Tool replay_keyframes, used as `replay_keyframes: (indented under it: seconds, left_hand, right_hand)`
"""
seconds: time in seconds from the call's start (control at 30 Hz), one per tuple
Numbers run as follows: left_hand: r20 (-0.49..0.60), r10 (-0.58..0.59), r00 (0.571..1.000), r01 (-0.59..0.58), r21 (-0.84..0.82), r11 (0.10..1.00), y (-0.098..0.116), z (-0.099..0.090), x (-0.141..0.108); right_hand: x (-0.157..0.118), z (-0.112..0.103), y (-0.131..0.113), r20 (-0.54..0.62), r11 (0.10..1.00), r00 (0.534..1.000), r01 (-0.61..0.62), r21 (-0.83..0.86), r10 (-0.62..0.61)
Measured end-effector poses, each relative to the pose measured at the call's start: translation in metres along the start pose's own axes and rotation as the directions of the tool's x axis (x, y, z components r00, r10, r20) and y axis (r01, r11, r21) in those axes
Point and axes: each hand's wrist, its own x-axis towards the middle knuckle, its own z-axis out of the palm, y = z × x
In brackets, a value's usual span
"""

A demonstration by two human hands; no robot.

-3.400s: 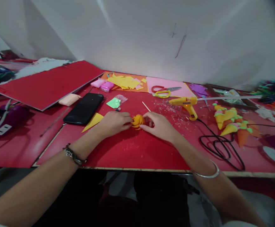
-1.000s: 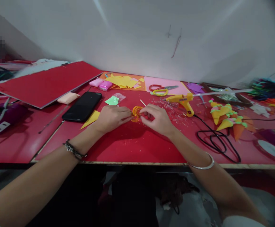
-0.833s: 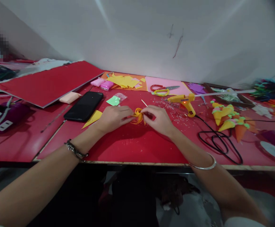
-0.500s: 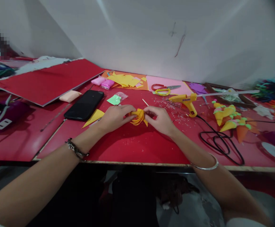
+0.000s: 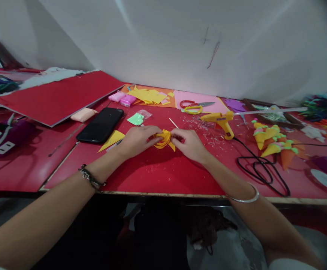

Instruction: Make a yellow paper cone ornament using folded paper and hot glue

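Note:
Between my two hands is a looped bundle of yellow strips (image 5: 163, 140), one short end sticking out at the lower right. My left hand (image 5: 140, 141) pinches its left side with thumb and fingers. On the opposite side, my right hand (image 5: 188, 144) has its fingertips closed on the bundle's edge. Just behind the hands lie a thin pale stick (image 5: 173, 123) and a green piece in clear wrap (image 5: 136, 118). Beside my left wrist are a yellow sheet piece (image 5: 112, 139) and a black phone (image 5: 100, 125). Fingertips hide parts of the bundle.
A yellow glue gun (image 5: 218, 120) with a black cord (image 5: 261, 168) lies to the right, near yellow and orange cone-shaped pieces (image 5: 274, 137). Scissors (image 5: 197, 106) rest at the back by yellow scraps (image 5: 149, 95). A large red board (image 5: 67, 95) is at the left.
The yellow bundle has turned slightly between my fingers, its loops now a little tighter-looking. Both hands stay in nearly the same place.

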Motion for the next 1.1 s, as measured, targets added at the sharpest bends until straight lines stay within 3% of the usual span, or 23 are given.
replay_keyframes:
  seconds: [0.63, 1.1]
  left_hand:
    - [-0.066, 0.071, 0.995, -0.069, 0.033, 0.997, 0.0024, -0.0006, 0.0]
    - [-0.065, 0.186, 0.98, -0.172, 0.179, 0.969, -0.0005, 0.0011, -0.002]
  right_hand:
    - [0.0001, 0.0, 0.0003, 0.003, 1.0, 1.0, -0.014, -0.016, 0.014]
    - [-0.0002, 0.0004, 0.0033, 0.012, 0.997, 1.0, 0.005, -0.077, -0.004]
